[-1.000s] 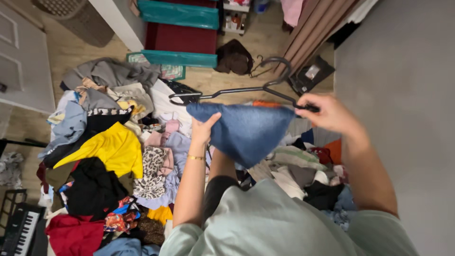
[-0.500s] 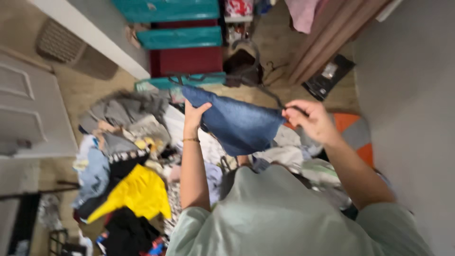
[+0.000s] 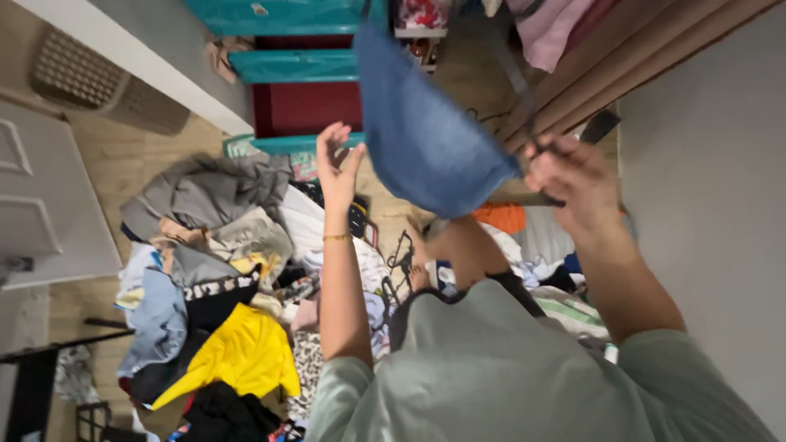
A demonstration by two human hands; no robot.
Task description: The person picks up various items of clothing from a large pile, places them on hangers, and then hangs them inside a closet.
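I hold a blue denim garment (image 3: 426, 131) up high on a dark hanger (image 3: 524, 90), which is blurred with motion. My right hand (image 3: 573, 176) is closed on the hanger's end at the garment's right corner. My left hand (image 3: 337, 164) is raised just left of the garment with its fingers spread and nothing in them; a thin gold bracelet sits on that wrist. Whether the fingers touch the cloth I cannot tell. My pale green shirt fills the bottom of the view.
A big heap of mixed clothes covers the floor below, with a yellow garment (image 3: 246, 352), a grey one (image 3: 213, 192) and an orange one (image 3: 499, 217). Teal and red bins (image 3: 295, 65) stand ahead, a white door (image 3: 41, 205) left, a curtain (image 3: 655, 41) and grey wall (image 3: 712, 229) right.
The blue garment and hanger have gone up and forward. My left hand has let go of the garment's left corner and opened. My right hand still grips the hanger.
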